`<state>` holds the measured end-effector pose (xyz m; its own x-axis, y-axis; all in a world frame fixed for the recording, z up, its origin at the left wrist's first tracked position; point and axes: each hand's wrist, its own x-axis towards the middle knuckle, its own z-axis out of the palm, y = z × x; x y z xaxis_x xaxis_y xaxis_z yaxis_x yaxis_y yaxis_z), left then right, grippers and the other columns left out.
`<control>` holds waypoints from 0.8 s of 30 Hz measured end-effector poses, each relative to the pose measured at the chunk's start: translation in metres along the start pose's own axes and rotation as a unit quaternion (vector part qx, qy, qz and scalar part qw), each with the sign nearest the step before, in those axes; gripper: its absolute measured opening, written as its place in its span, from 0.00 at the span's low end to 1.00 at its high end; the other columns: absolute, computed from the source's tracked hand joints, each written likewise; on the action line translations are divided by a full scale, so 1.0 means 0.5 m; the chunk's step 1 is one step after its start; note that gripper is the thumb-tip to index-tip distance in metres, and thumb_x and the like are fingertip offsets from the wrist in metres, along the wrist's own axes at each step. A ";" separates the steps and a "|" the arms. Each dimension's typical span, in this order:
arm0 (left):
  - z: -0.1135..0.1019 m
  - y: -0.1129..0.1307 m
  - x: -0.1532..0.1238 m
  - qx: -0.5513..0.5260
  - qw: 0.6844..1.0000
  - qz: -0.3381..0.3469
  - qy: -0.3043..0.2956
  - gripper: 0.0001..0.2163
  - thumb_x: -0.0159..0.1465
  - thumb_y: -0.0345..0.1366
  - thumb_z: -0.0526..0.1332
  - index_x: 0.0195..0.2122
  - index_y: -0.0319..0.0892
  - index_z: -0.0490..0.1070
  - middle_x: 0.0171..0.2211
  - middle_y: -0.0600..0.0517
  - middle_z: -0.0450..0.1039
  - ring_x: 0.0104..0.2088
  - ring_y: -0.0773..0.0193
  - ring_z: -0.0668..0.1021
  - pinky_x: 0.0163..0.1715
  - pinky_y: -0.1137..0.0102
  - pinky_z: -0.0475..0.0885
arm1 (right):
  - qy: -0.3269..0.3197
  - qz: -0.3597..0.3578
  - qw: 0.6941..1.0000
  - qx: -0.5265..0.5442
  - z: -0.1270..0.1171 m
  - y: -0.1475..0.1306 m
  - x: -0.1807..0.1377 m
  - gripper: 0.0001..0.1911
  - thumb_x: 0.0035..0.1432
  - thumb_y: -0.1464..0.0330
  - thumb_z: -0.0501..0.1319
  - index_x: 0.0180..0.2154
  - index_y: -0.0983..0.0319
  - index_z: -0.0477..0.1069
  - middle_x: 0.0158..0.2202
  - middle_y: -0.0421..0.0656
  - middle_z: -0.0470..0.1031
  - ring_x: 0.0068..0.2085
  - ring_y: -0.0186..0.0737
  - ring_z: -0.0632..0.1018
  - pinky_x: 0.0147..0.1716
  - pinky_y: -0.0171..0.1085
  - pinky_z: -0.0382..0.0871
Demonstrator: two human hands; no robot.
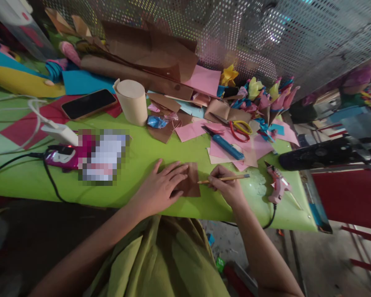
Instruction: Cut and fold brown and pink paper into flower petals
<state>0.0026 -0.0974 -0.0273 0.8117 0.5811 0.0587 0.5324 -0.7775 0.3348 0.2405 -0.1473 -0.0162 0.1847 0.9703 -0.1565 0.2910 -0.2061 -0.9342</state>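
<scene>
One pencil (234,178), one glue gun (278,187), one blue cutter (227,147)

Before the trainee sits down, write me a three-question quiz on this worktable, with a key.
1. True or false: the fingers of the left hand rest on the brown paper.
2. What does the right hand hold? (a) scissors (b) a pencil (c) a cutter
3. Fill in: the body of the glue gun at the table's right end is ____.

Key: 1. True. 2. b. 3. Pink.

Brown paper (192,182) partly hidden under left hand (164,185), pale rectangle (104,157) blurred into blocks
</scene>
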 end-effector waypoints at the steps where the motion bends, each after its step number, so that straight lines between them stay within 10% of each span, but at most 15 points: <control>1: 0.000 -0.001 0.000 -0.001 1.000 0.001 -0.001 0.21 0.71 0.43 0.52 0.63 0.46 0.64 0.69 0.50 0.58 0.70 0.55 0.58 0.69 0.47 0.42 | -0.003 0.003 1.000 0.001 -0.001 0.001 -0.003 0.09 0.51 0.65 0.64 0.23 0.58 0.66 0.18 0.37 0.70 0.20 0.34 0.68 0.20 0.33 0.59; 24: -0.001 0.000 0.002 -0.005 1.000 0.003 -0.001 0.20 0.71 0.43 0.52 0.62 0.48 0.66 0.69 0.50 0.58 0.69 0.53 0.59 0.69 0.47 0.43 | 0.043 -0.020 0.998 0.050 -0.009 -0.013 -0.005 0.10 0.54 0.62 0.65 0.27 0.58 0.68 0.22 0.38 0.74 0.22 0.35 0.71 0.21 0.34 0.65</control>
<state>0.0032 -0.0966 -0.0268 0.8155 0.5757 0.0589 0.5250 -0.7788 0.3432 0.2422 -0.1490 -0.0081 0.2558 0.9621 -0.0942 0.2047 -0.1491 -0.9674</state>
